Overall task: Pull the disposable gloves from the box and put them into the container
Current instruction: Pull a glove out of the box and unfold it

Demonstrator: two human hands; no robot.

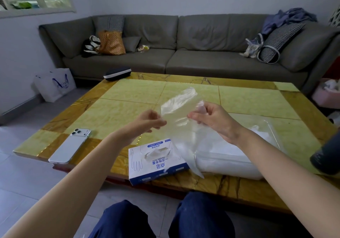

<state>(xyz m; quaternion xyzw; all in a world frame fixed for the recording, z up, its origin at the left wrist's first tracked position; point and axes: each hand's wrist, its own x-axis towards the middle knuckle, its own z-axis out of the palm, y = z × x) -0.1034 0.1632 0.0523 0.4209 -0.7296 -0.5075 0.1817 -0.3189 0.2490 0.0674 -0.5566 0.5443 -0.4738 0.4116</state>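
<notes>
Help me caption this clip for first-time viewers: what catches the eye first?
A thin, clear plastic glove is pinched mid-air between the left hand and right hand, above the yellow-green tiled table. Below it, at the near edge, sits the blue-and-white cardboard glove box, with a translucent plastic container, filled with something white, to its right.

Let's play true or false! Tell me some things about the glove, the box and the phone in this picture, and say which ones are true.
1. The left hand and right hand both pinch a thin clear plastic glove above the yellow tiled table. True.
2. The blue-and-white cardboard glove box sits on the floor. False: it lies on the table, near its front edge.
3. A white smartphone lies left of the box. True.
4. The clear plastic container is left of the box. False: it is right of it.
</notes>
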